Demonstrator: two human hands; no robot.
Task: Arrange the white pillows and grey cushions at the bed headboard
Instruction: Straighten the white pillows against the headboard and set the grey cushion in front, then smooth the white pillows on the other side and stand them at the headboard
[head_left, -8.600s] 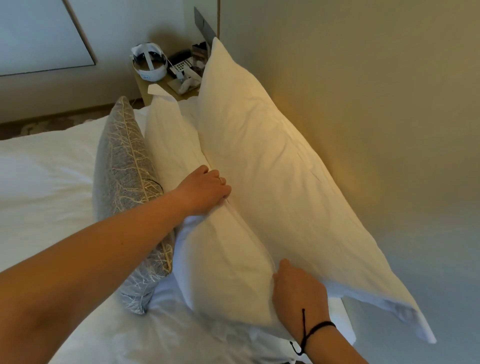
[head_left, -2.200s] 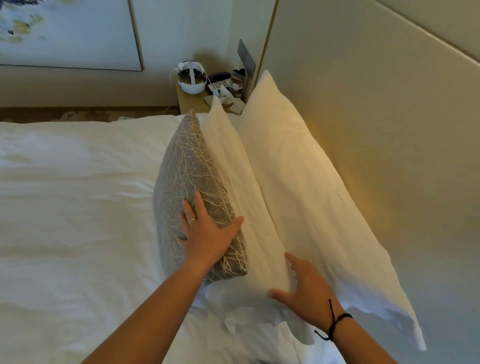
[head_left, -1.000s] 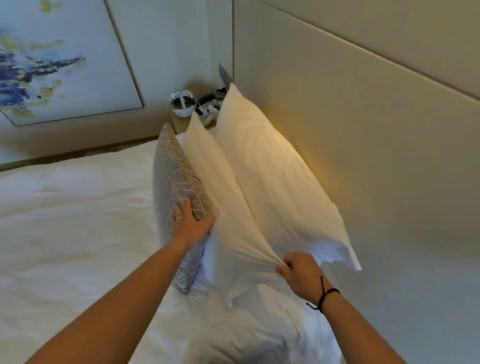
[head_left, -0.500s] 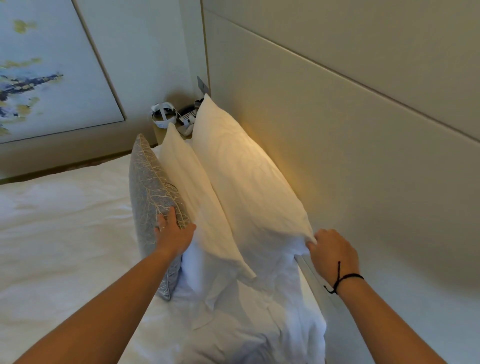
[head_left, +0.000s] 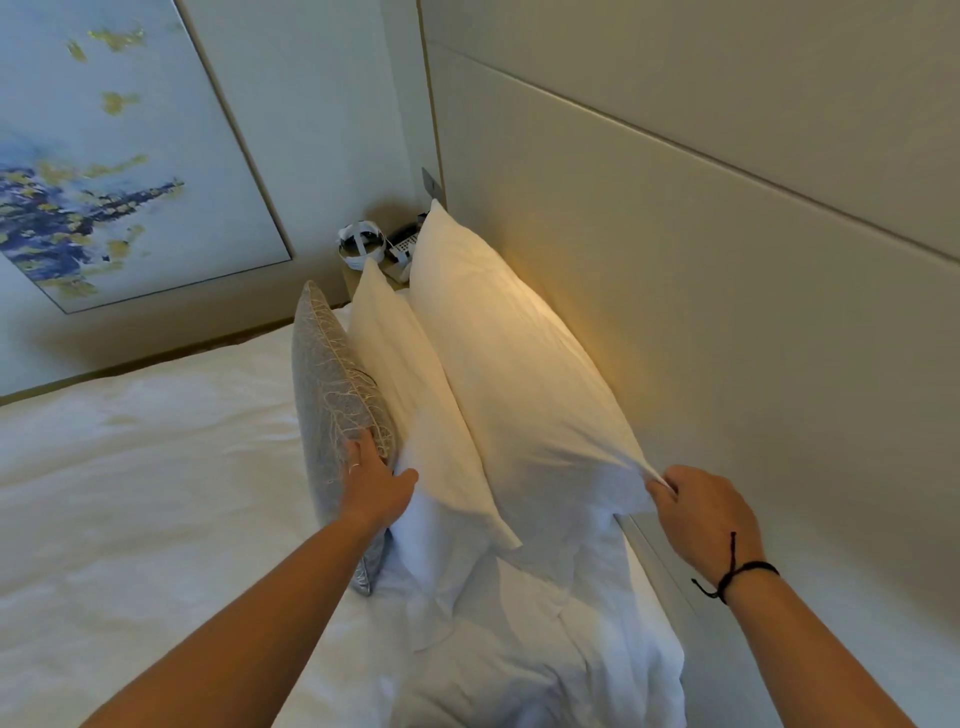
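Observation:
Three cushions stand on edge in a row against the beige padded headboard (head_left: 701, 291). A large white pillow (head_left: 514, 384) leans on the headboard, a smaller white pillow (head_left: 410, 395) stands in front of it, and a grey patterned cushion (head_left: 327, 395) is outermost. My left hand (head_left: 374, 483) lies flat on the near end of the grey cushion, its thumb touching the smaller white pillow. My right hand (head_left: 706, 514) pinches the near corner of the large white pillow's cover and pulls it taut.
The white duvet (head_left: 130, 493) covers the bed to the left, and it is rumpled near me (head_left: 519, 649). A bedside table (head_left: 389, 260) beyond the pillows carries a white headset and small items. A framed painting (head_left: 104, 156) hangs on the far wall.
My right hand has drawn the large pillow's corner out to the right. My left hand stays on the grey cushion. The camera has shifted a little.

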